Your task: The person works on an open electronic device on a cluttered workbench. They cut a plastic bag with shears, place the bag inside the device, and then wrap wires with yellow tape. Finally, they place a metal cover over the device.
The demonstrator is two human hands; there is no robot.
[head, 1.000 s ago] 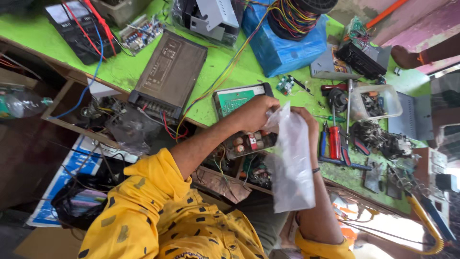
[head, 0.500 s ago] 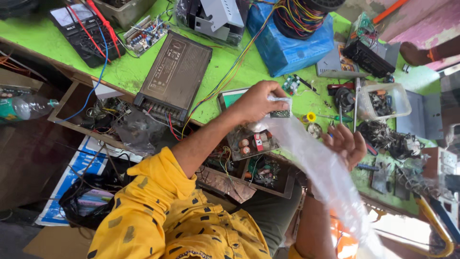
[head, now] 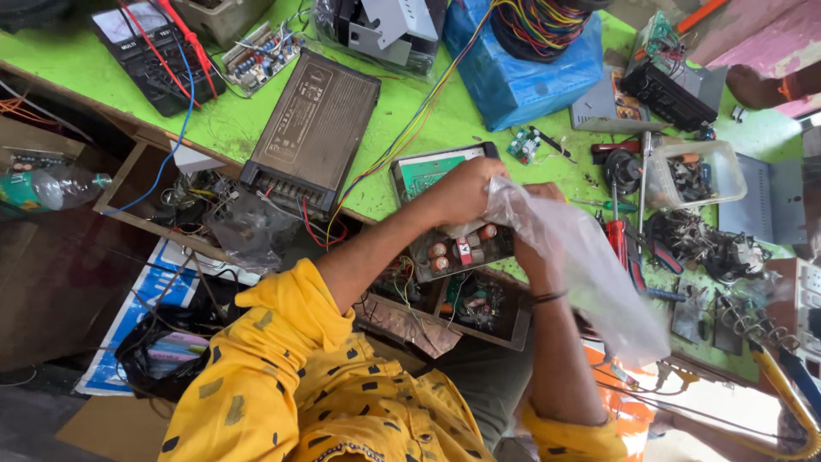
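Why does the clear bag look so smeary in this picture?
In the head view, the clear plastic bag is motion-blurred and catches pale daylight glare; the left hand and the green bench stay fairly sharp, evenly lit, while the lower left floor sits in shadow.

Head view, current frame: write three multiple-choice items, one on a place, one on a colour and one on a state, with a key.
1. Where does the black multimeter lie?
A. At the far-left end of the bench
B. On the floor
C. In the person's lap

2. What colour is the bench top?
A. White
B. Green
C. Red

3. How is the clear plastic bag held?
A. It lies flat and untouched
B. By one hand only
C. By the left hand and the right hand

Key: 1 A, it sits at the bench's upper-left end; 2 B, the bare surface is bright green; 3 C, both hands grip the bag's top.
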